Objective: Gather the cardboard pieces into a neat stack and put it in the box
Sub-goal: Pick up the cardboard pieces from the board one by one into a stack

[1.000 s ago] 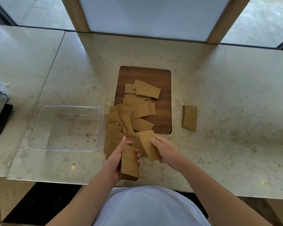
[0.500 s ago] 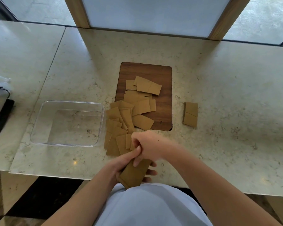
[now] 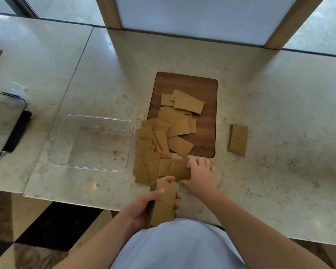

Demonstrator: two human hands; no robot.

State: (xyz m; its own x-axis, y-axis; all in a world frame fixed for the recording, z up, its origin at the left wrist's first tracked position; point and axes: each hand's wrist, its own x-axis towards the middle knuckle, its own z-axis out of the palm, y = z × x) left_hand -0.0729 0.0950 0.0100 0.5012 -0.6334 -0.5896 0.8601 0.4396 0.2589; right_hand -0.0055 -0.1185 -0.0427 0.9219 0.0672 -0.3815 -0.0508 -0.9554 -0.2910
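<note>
My left hand (image 3: 144, 207) grips a stack of brown cardboard pieces (image 3: 163, 204) at the counter's near edge. Just beyond it, my right hand (image 3: 201, 174) pinches the right end of a single cardboard piece (image 3: 179, 169) lying on the counter. Several loose cardboard pieces (image 3: 163, 136) spread from the counter onto the wooden board (image 3: 204, 94). A small separate cardboard stack (image 3: 238, 139) lies to the right of the board. The clear plastic box (image 3: 94, 142) stands empty left of the pile.
A dark tray with a glass lid (image 3: 6, 123) sits at the far left of the marble counter (image 3: 279, 113). A window frame runs along the counter's far edge. The counter's near edge is right at my body.
My right hand laid a piece onto the stack in my left hand, then moved forward and took hold of another piece on the counter. The stack has turned upright again.
</note>
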